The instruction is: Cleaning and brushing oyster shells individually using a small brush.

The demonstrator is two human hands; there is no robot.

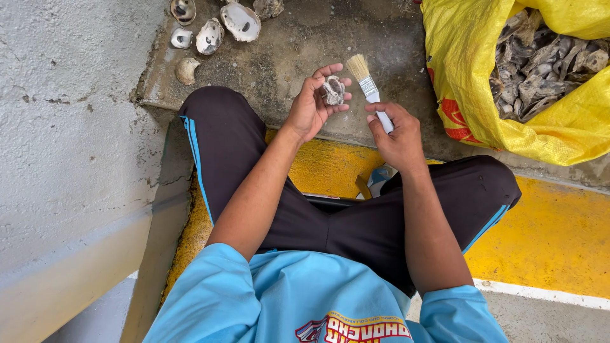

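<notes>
My left hand [312, 105] holds a small grey oyster shell [333, 90] in its fingertips, palm turned up. My right hand [397, 134] grips the white handle of a small paintbrush [367, 84], whose pale bristles point up and away, just right of the shell. Brush and shell are close but apart. Both hands hover over a concrete step [298, 51], above my knees in dark trousers.
Several open oyster shells [239, 21] lie on the step at the upper left. A yellow sack [473, 76] full of dark shells [546, 60] sits at the upper right. A grey wall [70, 127] stands on the left; yellow painted floor [553, 235] lies below.
</notes>
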